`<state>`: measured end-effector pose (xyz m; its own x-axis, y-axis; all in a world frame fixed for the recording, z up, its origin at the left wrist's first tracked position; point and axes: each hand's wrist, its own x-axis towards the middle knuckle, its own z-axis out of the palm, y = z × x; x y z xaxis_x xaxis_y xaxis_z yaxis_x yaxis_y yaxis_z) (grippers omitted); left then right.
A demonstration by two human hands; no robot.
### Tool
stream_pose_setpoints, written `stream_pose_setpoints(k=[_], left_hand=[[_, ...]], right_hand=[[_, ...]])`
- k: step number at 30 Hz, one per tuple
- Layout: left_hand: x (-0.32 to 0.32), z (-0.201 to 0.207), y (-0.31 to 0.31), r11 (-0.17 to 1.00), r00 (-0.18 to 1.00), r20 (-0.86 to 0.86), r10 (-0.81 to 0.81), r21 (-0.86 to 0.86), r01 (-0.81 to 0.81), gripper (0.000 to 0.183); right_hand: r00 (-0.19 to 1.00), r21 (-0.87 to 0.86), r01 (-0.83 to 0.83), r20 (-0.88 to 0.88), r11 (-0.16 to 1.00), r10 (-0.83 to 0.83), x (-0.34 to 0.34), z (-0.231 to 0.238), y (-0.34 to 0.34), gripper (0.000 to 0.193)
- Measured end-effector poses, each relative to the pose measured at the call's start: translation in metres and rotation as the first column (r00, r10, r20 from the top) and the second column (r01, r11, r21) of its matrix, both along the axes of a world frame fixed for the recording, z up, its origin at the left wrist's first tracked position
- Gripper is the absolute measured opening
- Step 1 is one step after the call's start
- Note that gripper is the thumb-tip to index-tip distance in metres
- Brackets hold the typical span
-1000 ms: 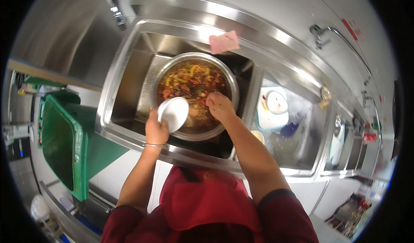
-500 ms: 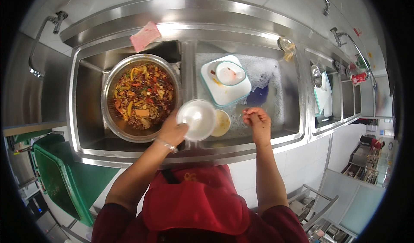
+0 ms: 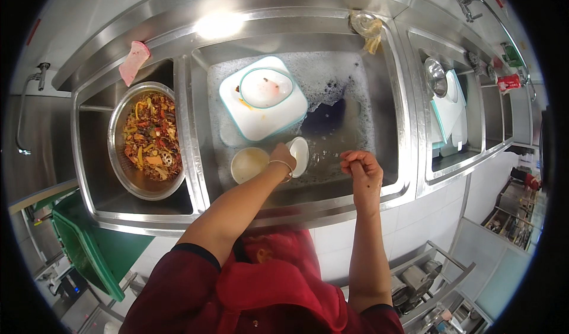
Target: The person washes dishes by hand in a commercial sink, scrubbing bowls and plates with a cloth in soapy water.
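Note:
My left hand [image 3: 281, 157] grips a small white bowl [image 3: 301, 157], tipped on its side low over the soapy water of the middle sink [image 3: 385, 126]. Beside that wrist, another round bowl [image 3: 249, 164] sits in the water with cloudy yellowish liquid in it. Further back rests a white square plate [image 3: 274, 125] with a teal rim, and on it a white oval dish [image 3: 268, 90] with food scraps. To the right, my right hand [image 3: 363, 168] hovers over the sink's near side, fingers closed in a pinch; whatever they may hold is hidden.
In the left sink stands a steel basin [image 3: 120, 169] of food scraps. A pink cloth [image 3: 134, 62] lies on the back ledge, a strainer [image 3: 365, 23] with yellowish scraps at the back right corner. Dishes [image 3: 448, 112] fill part of the right sink. A green bin [image 3: 89, 245] stands lower left.
My left hand has carried the white bowl rightward, from the divider beside the scrap basin into the middle sink, and tipped it. The view has shifted right. My right hand keeps its pinch.

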<state>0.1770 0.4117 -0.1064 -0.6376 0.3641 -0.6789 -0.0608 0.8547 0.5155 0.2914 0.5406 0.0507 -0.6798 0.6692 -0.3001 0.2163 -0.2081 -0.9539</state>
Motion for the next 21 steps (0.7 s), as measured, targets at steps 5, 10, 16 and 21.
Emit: stream_pose_setpoints(k=[5,10,16,21], left_hand=[[0.0,0.007,0.016,0.943,0.837,0.447,0.315,-0.043,-0.331,0.033],[0.007,0.007,0.003,0.617,0.371,0.803,0.467,0.004,-0.787,0.045],[-0.018,0.07,-0.052,0.502,0.424,0.843,0.33,0.223,-0.835,0.047],[-0.051,0.14,-0.143,0.329,0.435,0.794,0.425,0.312,-0.891,0.05]], right_hand=[[0.999,-0.033,-0.023,0.037,0.999,0.024,0.003,-0.015,0.009,0.014],[0.997,-0.06,-0.042,0.062,0.997,0.045,-0.005,-0.014,0.002,0.015],[0.992,-0.008,-0.095,0.079,0.995,0.096,-0.036,0.001,-0.027,0.014],[0.954,-0.1,-0.281,0.082,0.954,0.29,-0.098,0.01,-0.084,0.015]])
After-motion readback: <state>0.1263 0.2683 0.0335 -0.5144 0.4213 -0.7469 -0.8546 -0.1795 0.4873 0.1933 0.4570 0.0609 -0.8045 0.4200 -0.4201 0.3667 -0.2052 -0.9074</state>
